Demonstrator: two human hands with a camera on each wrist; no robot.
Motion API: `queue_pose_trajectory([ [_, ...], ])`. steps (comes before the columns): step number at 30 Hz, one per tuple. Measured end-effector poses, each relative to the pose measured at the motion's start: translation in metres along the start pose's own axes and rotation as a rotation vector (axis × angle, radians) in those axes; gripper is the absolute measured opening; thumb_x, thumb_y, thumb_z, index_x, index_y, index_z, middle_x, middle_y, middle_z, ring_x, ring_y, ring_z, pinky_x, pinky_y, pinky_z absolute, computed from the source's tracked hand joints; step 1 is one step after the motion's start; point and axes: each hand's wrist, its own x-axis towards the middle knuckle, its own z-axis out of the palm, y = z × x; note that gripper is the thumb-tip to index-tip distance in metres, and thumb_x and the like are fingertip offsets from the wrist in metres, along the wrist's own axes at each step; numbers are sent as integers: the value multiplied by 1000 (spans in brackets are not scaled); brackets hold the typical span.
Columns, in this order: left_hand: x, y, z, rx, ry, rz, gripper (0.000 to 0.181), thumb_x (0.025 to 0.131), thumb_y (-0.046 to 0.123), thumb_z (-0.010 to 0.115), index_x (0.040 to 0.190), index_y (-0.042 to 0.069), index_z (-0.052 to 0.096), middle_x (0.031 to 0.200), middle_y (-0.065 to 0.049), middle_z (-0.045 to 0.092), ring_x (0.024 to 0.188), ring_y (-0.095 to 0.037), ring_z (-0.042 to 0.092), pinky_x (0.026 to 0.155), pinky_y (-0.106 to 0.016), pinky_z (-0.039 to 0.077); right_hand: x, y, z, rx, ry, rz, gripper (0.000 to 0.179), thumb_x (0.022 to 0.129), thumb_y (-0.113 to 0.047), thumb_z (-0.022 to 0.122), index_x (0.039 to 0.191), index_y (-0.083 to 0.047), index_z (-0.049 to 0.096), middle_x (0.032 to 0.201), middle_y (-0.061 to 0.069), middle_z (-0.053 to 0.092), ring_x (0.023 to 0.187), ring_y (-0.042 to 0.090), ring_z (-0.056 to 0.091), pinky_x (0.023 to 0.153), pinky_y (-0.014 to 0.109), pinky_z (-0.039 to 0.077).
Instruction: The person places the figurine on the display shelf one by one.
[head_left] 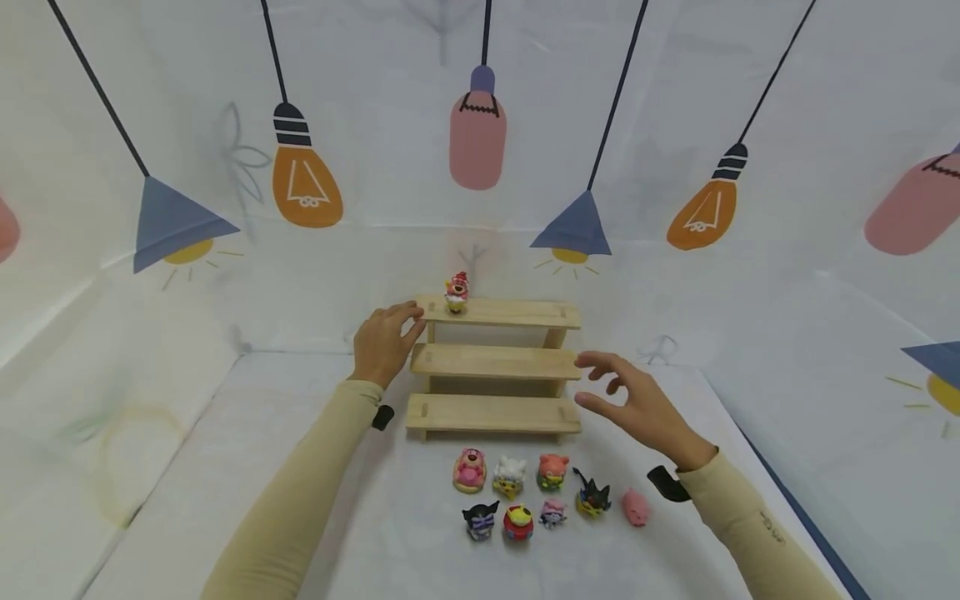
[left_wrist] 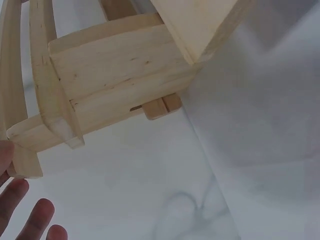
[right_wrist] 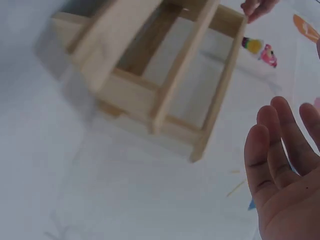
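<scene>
A three-tier wooden stand (head_left: 495, 362) stands at the back of the white table. On its top board, toward the left end, is a small pink figurine (head_left: 457, 293) with a red hat. My left hand (head_left: 384, 342) is at the left end of that top board; in the left wrist view its fingers (left_wrist: 39, 217) lie loosely apart at the board's end, and whether they touch it is hard to tell. Off the stand's right side, my right hand (head_left: 633, 400) is held with fingers spread and thumb apart, nothing between them.
In front of the stand lie several small figurines in two rough rows, among them a pink bear (head_left: 470, 471), a white-topped one (head_left: 510, 477), a black-eared one (head_left: 592, 496) and a plain pink one (head_left: 635, 507). Lamp-printed white sheeting (head_left: 390, 267) rises behind.
</scene>
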Motion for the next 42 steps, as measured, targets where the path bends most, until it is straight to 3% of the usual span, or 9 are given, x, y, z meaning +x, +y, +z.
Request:
queue_pose_trajectory([
  [9, -1, -2, -1, -16, -17, -43, 22, 93, 31, 77, 110, 17, 79, 126, 3, 71, 104, -28, 69, 67, -41, 55, -77, 29, -1, -8, -37, 98, 69, 89, -24, 82, 147, -28, 46, 133, -1, 63, 106, 15, 58, 82, 28, 51],
  [17, -1, -4, -4, -28, -21, -72, 23, 93, 33, 76, 109, 17, 80, 125, 4, 71, 102, -28, 70, 63, -40, 54, -116, 57, 3, 15, -120, 209, 63, 85, -29, 85, 140, -31, 53, 131, -7, 63, 104, 19, 61, 81, 28, 51],
  [26, 0, -6, 0, -12, 30, 4, 25, 91, 32, 79, 108, 15, 80, 122, 3, 72, 97, -28, 70, 61, -39, 54, -139, 73, 8, 101, -211, 309, 59, 86, -30, 84, 137, -18, 59, 131, 5, 65, 100, 23, 60, 77, 31, 50],
  [35, -2, -9, 4, -15, 64, 22, 25, 90, 31, 80, 107, 14, 81, 120, 3, 73, 93, -28, 71, 58, -38, 52, -148, 74, 14, 154, -296, 370, 52, 87, -32, 83, 132, -16, 63, 121, 1, 65, 92, 15, 54, 70, 27, 46],
  [42, -2, -4, 3, -38, 61, 21, 23, 90, 29, 80, 106, 13, 80, 120, 1, 73, 93, -29, 71, 57, -39, 52, -154, 79, 19, 144, -315, 345, 46, 88, -32, 82, 128, -18, 65, 117, -2, 66, 88, 12, 54, 65, 26, 44],
])
